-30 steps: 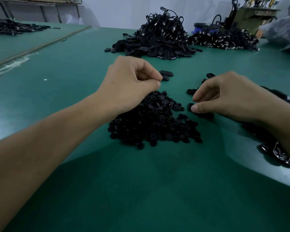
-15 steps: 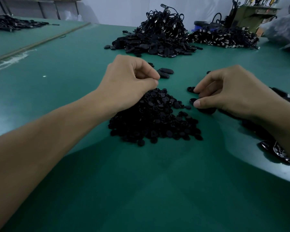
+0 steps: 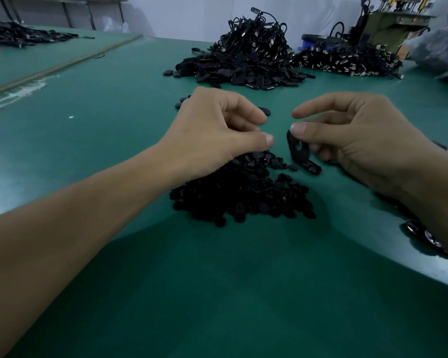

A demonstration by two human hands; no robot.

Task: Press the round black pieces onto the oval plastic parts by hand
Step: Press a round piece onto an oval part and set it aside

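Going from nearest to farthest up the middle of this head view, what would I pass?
First the green table mat → heap of small round black pieces → black oval plastic part pinched by the right hand → lone black oval piece → big heap of black oval parts and looped cords → pale wall.

**What I cannot make out from here**

I cannot tell if the left hand (image 3: 212, 130) pinches anything. Its curled fingers hide the spot where thumb and fingertip meet. This hand also covers the far side of the pile of round black pieces (image 3: 243, 195). The pieces are too small and dark to tell apart.

In the right hand (image 3: 360, 140) the oval part (image 3: 296, 148) is blurred. The thumb hides its top end, and I cannot tell if its low end is a second piece.

Under the right forearm, the shiny black parts (image 3: 422, 233) are mostly hidden. Far beyond both hands, the tangled heap (image 3: 243, 60) is too jumbled to read. To its right, the picture's edge cuts off a grey bag (image 3: 435, 52).
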